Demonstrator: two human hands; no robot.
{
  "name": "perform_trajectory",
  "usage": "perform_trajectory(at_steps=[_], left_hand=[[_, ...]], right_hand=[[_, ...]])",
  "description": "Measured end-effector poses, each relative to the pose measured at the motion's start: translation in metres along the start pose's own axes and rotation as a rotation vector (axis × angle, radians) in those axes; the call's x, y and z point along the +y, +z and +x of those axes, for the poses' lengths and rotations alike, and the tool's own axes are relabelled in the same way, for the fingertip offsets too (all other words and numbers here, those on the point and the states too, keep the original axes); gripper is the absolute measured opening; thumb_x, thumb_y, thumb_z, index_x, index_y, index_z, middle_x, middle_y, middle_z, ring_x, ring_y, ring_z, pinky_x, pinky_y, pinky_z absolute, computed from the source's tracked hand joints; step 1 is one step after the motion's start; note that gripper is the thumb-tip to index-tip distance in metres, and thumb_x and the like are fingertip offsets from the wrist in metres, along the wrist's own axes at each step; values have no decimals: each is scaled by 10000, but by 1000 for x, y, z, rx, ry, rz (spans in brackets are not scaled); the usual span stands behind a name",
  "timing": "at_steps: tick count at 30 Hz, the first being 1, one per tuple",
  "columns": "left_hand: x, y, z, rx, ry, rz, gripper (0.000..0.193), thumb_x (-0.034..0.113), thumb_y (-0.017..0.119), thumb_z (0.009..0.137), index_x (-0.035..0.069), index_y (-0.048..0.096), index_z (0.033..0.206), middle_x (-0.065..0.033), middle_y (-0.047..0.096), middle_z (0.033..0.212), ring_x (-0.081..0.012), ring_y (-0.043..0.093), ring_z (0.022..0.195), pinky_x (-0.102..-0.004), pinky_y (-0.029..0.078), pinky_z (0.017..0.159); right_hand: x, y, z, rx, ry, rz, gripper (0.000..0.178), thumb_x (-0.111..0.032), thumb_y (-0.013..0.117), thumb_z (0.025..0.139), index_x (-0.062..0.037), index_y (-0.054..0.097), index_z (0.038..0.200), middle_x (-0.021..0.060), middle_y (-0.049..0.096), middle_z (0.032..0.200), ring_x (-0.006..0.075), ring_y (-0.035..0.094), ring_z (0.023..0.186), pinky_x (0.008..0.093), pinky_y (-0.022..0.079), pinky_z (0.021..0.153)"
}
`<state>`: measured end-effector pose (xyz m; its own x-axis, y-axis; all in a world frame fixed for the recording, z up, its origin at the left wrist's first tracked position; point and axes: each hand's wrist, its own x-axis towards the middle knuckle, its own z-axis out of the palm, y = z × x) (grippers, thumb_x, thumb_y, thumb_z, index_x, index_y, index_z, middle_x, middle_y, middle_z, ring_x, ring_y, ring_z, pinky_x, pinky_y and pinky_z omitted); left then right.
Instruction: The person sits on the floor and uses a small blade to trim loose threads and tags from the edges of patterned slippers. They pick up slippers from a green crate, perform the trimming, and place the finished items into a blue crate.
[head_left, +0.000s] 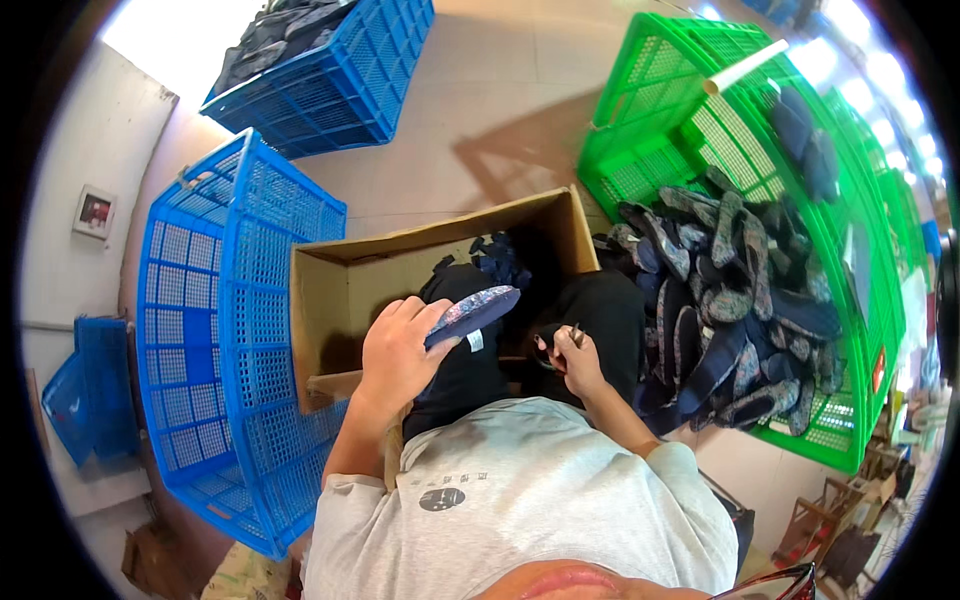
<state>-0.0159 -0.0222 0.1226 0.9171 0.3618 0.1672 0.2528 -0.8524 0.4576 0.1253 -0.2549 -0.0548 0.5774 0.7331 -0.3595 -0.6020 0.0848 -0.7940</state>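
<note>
My left hand [398,345] is closed around the edge of a slipper [478,312] with a speckled floral side and a dark navy sole. A small white tag [475,341] hangs below it, over my left thigh. Above my right thigh, my right hand [580,362] is closed on what looks like a small pair of dark scissors [543,346], partly hidden by the fingers. The two hands are apart. Just beyond my knees stands an open cardboard box [325,285] with dark blue scraps [500,262] in it.
At the right a green plastic crate [650,100] lies tipped toward me, with a heap of similar slippers [740,290] spilling in its mouth. A blue mesh crate [190,350] stands close at my left. Farther off, another blue crate [370,75] holds dark items.
</note>
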Motion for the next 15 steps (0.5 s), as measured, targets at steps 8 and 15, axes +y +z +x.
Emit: perform_trajectory(at_steps=[8,15], left_hand=[[-1,6,-5,158,40,146,425,76,810,669,69,693,1077,-84,578,848,-296,573,803,-406,476,715],[4,17,-21,-92,-54,226,399,107,800,680,112,674,1059,-87,561,833,-295,576,809,-403,477,715]], right_hand=[[-22,13,12,-142,8,-160,305,-254,558,1018,-80,541,1267,54,628,1114,44,465,700,171,346,536],[-43,25,29,-217,-72,-429,332,-319,516,1039,-84,459,1267,60,635,1094,55,491,772,201,407,649]])
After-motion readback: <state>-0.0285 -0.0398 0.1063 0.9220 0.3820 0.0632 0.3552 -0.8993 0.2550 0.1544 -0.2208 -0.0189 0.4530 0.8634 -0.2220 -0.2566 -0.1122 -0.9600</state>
